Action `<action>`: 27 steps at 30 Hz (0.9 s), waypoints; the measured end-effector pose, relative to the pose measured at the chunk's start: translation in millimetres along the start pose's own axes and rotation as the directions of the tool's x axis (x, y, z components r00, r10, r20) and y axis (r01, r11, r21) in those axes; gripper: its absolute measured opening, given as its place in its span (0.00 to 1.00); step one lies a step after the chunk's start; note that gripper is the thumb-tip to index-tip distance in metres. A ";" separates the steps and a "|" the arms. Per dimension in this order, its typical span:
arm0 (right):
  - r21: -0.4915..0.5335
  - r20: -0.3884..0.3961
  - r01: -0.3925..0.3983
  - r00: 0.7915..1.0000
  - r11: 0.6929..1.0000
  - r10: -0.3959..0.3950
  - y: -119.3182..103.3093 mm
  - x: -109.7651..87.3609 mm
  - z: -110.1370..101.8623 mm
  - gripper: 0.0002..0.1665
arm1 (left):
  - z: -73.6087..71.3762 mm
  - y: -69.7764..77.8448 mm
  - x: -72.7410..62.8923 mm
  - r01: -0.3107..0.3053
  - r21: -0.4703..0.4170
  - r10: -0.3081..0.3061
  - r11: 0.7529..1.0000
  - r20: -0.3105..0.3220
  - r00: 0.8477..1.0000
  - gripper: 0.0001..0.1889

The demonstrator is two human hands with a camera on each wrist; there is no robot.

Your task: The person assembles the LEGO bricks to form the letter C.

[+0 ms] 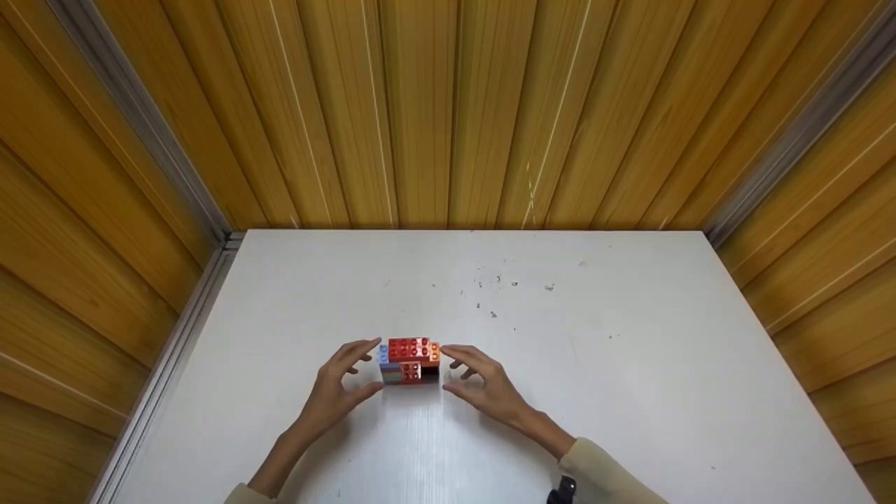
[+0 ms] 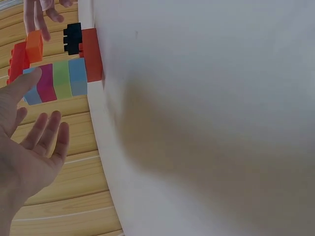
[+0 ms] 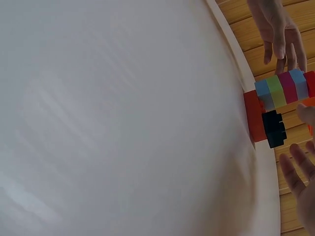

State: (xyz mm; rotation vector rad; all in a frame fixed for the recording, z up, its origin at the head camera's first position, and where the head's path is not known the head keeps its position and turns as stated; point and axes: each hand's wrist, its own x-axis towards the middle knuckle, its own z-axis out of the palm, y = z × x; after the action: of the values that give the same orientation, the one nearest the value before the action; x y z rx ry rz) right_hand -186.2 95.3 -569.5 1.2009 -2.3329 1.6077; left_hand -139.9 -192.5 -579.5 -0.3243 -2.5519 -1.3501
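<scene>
A small structure of toy building bricks stands on the white table, between the two hands. Its top is a studded red brick (image 1: 408,347) with an orange brick (image 1: 435,352) by its right end. A column of blue, magenta, yellow-green and blue bricks (image 2: 61,79) rises on the left side from a red base brick (image 2: 92,55). On the base's other side sits a black brick (image 3: 274,129). The left hand (image 1: 337,383) curves loosely around the left end, fingers spread. At the right end is the right hand (image 1: 484,381), thumb and fingers apart. Whether any fingertip touches is unclear.
The white table (image 1: 630,364) carries small dark marks (image 1: 493,314) beyond the bricks. Yellow wood-look panels (image 1: 448,112) enclose it at the back and sides, with grey metal rails (image 1: 175,329) along the left edge. A black device (image 1: 562,490) shows by the right sleeve.
</scene>
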 end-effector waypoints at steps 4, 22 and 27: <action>0.002 -0.001 0.006 1.000 1.000 -0.006 -2.7 1.6 1.5 0.32 | 2.1 3.7 3.4 -0.073 0.051 0.073 0.996 0.003 0.997 0.40; 0.073 -0.028 -0.073 0.997 0.995 0.075 7.2 -4.3 10.0 0.34 | 1.3 -2.1 -5.4 -0.055 -0.044 0.058 0.997 0.076 0.995 0.46; 0.042 -0.019 -0.055 0.998 0.998 0.056 7.7 -5.9 7.3 0.36 | 7.5 -1.8 -11.0 -0.011 -0.021 0.014 1.000 0.121 0.993 0.45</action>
State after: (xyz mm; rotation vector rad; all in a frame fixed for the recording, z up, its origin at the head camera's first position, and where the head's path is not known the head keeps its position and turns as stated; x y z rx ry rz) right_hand -184.3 93.8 -581.3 1.1317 -2.3527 1.6854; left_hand -130.9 -188.2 -588.3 -0.4384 -2.6304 -1.3935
